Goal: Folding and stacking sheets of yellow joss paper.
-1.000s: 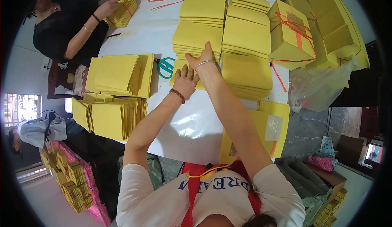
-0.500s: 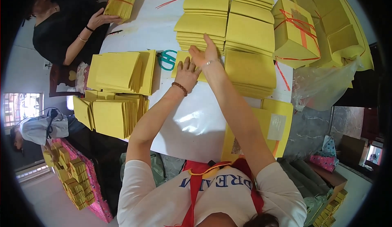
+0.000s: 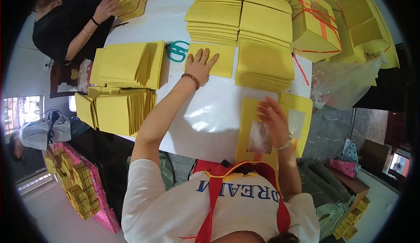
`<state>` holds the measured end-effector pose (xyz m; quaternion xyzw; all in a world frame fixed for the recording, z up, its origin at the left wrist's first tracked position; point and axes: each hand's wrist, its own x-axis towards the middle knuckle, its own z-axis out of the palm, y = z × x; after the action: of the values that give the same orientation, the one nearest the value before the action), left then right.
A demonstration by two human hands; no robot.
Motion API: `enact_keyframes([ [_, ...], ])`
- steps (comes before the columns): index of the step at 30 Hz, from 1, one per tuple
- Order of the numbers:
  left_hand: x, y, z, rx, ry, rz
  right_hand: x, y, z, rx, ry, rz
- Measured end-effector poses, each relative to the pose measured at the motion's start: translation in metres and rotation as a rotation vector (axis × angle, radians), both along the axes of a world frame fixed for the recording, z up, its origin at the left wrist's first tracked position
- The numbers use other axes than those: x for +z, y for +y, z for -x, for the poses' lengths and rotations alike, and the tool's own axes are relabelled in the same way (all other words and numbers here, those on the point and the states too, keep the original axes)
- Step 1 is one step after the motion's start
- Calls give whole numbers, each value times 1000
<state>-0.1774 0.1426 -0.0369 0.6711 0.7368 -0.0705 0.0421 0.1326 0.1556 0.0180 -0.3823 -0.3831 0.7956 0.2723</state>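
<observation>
My left hand (image 3: 199,69) lies flat, fingers spread, on a yellow folded paper piece (image 3: 224,62) on the white table. Just left of that piece are scissors with teal handles (image 3: 177,51). Over the near right part of the table hovers my right hand (image 3: 276,124), a little blurred, its fingers loosely extended and nothing visible in them. Below it lie flat yellow packets (image 3: 249,116) with clear or greyish patches. A stack of yellow folded paper (image 3: 264,63) stands between my hands, farther out. More layered yellow stacks (image 3: 214,13) rise beyond the left hand.
Upright bundles of yellow paper (image 3: 118,68) stand on the left. A box-shaped yellow bundle with red string (image 3: 315,24) sits at the far right, near a clear plastic bag (image 3: 350,81). Across the table, a co-worker's hand (image 3: 106,9) is beside a tied yellow bundle (image 3: 132,1).
My right hand has left the paper by my left hand and drawn back toward the near right packets. My left hand now lies flat. The co-worker's bundle has been lowered onto the table.
</observation>
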Motion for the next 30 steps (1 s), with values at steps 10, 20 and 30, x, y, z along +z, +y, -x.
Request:
enact_keyframes([
  [10,16,-19,-11,40,-73,2,-27,-36,-87,-370,-39,-3],
  [20,34,-111,-142,-128,-670,-297,-39,-53,-105,-285,-388,-275],
  [30,1,-156,-210,505,-1463,-202,-60,-68,-117,-74,-477,-351],
])
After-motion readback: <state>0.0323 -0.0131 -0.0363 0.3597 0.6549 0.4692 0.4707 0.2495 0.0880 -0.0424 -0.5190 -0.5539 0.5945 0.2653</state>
